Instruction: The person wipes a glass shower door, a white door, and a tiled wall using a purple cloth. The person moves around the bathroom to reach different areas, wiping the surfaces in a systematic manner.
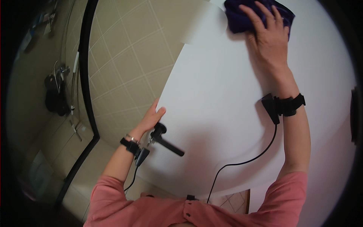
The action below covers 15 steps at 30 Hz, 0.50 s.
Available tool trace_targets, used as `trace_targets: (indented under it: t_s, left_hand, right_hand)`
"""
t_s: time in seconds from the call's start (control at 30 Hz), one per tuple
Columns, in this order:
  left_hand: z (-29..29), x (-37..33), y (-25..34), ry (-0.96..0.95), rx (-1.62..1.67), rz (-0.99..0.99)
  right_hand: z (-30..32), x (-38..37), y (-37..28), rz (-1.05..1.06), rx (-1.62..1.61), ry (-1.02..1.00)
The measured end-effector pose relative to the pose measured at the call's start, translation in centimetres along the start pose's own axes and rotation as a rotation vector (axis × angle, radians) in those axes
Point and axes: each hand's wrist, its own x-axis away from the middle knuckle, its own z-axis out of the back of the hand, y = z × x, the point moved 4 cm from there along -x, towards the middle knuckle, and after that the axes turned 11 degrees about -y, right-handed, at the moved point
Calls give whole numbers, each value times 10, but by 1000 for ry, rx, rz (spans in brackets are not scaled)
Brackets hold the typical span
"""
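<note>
A white door [211, 83] with a black lever handle [169, 143] fills the middle of the view. At its left edge, just above the handle, my left hand [149, 118] grips the door, thumb on the front face and the other fingers mostly hidden behind it. My right hand [269, 43] reaches to the upper part of the door and presses a dark purple cloth [238, 17] against its surface. The fingers on the cloth are spread and bent a little. Each wrist wears a black strap with a small black device and a cable.
Beige tiled wall [128, 49] shows past the door's left edge. Farther left runs a black frame [85, 72], with a dark handheld fixture [56, 94] and hoses beyond it. A black fitting [355, 115] sits at the right edge, and tiled floor [232, 202] shows below the door.
</note>
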Motion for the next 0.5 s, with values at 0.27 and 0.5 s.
trace_targets:
  t_s: [0.27,0.5]
  left_hand:
    - [7,-4,-15,-68,-25,29]
    - [-1,1,3,-148,-73,6]
  right_hand:
    - [-12,131,-154,448,-601,-259]
    - [-20,201,-200,484,-653,-405]
